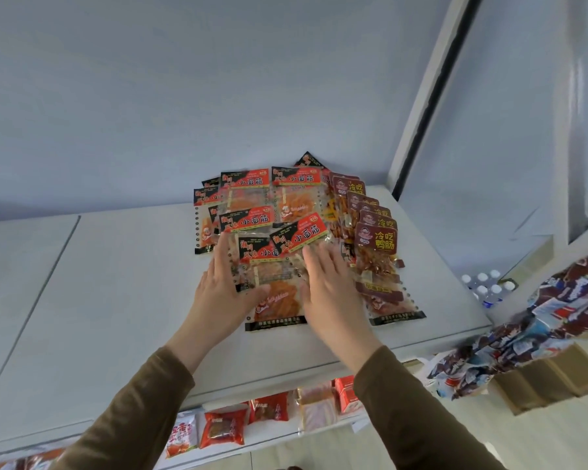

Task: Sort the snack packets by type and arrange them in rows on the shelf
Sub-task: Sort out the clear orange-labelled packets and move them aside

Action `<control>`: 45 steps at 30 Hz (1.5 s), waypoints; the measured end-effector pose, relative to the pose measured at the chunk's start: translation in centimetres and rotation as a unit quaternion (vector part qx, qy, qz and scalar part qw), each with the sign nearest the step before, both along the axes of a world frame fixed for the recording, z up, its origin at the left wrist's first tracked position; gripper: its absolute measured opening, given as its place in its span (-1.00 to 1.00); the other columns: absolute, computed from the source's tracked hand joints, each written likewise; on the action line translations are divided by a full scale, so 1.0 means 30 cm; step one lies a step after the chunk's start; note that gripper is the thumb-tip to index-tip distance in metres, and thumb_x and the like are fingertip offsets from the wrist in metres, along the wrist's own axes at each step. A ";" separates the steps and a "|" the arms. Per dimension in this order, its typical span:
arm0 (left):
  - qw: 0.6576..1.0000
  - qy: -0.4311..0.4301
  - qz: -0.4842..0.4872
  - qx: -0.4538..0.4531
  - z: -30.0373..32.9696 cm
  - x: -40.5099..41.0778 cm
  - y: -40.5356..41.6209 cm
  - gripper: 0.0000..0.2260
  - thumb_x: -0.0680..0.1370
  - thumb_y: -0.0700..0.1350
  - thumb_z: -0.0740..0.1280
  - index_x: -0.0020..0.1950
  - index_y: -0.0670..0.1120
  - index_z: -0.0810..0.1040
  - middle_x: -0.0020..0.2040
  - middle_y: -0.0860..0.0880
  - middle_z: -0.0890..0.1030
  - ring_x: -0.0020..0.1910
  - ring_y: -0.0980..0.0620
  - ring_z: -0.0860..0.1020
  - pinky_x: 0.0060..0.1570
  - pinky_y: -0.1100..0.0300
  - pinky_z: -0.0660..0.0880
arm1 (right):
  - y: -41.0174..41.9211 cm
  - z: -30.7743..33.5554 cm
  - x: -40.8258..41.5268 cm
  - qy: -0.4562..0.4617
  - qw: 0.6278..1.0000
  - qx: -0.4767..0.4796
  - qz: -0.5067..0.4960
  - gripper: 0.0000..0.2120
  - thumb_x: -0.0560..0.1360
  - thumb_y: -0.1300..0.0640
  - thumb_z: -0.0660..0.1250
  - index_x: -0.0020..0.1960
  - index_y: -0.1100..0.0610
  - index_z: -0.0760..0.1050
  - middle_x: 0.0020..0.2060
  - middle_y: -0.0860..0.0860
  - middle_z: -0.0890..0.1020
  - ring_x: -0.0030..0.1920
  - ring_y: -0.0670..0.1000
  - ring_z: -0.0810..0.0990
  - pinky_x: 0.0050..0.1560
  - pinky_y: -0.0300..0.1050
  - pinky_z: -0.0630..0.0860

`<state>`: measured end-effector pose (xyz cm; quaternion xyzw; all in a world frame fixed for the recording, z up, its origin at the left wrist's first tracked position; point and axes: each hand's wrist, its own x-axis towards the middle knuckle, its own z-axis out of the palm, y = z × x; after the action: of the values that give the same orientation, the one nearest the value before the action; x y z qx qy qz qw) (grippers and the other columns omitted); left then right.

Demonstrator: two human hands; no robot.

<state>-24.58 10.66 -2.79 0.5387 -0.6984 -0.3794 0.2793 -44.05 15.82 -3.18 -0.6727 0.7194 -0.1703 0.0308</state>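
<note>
Left hand (223, 293) and right hand (330, 286) flat, fingers straight, on red-labelled packets (269, 252) beside brown-labelled packets (381, 239) on shelf (116, 300).

five maroon packets (379, 239), (roughly) eight red-black packets (297, 237)

Red-and-black snack packets (248, 220) lie flat and overlapping on the white shelf (123, 300), with a row of overlapped dark maroon packets (375, 235) touching their right side.

place: small shop | proof: white metal shelf (116, 300) with rows of same-brand snack packets (296, 179) ahead of the hands | lower shelf stock (223, 429) beneath them | cardboard box (543, 381), bottled water (486, 286) right of them
</note>
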 end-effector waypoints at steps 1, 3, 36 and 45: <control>1.000 -0.002 0.002 0.000 0.000 -0.010 0.001 -0.01 0.51 0.13 0.48 0.60 0.28 -0.25 0.65 0.03 0.14 0.59 -0.08 0.23 0.49 -0.24 0.31 | 0.000 0.006 -0.004 0.012 1.000 -0.003 -0.010 -0.38 0.67 -0.04 0.18 0.63 0.04 0.00 0.63 0.12 0.09 0.63 0.16 -0.03 0.53 0.12 0.24; 1.000 -0.009 0.011 -0.003 0.002 -0.021 0.001 -0.01 0.50 0.14 0.48 0.60 0.28 -0.26 0.65 0.05 0.11 0.59 -0.07 0.22 0.49 -0.23 0.31 | -0.004 0.023 -0.007 0.014 1.000 -0.021 -0.017 -0.38 0.66 -0.09 0.17 0.62 0.02 0.02 0.62 0.12 0.13 0.62 0.19 0.03 0.54 0.21 0.25; 0.893 0.385 0.181 0.150 0.061 -0.047 -0.039 -0.35 0.56 -0.41 0.31 0.58 -0.04 0.19 0.35 -0.04 0.49 0.08 0.16 0.65 -0.21 0.19 0.63 | -0.052 0.045 0.077 -0.220 0.974 0.035 0.042 -0.46 0.69 0.01 0.18 0.61 -0.07 0.09 0.62 -0.08 0.12 0.63 -0.04 -0.03 0.50 -0.05 -0.03; 0.923 0.334 0.098 0.166 0.079 -0.040 -0.057 -0.74 0.59 -0.26 0.39 0.27 -0.09 0.60 0.09 -0.10 0.73 -0.03 -0.03 0.72 -0.22 0.27 0.61 | -0.059 0.047 0.148 -0.277 0.957 0.023 0.077 -0.51 0.69 0.17 0.16 0.59 -0.07 0.18 0.60 -0.12 0.19 0.62 -0.06 -0.01 0.59 0.00 0.09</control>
<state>-25.78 8.95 -0.41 0.4853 -0.4352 -0.6185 0.4388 -39.61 14.05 -1.77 -0.6516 0.6323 -0.3303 0.2578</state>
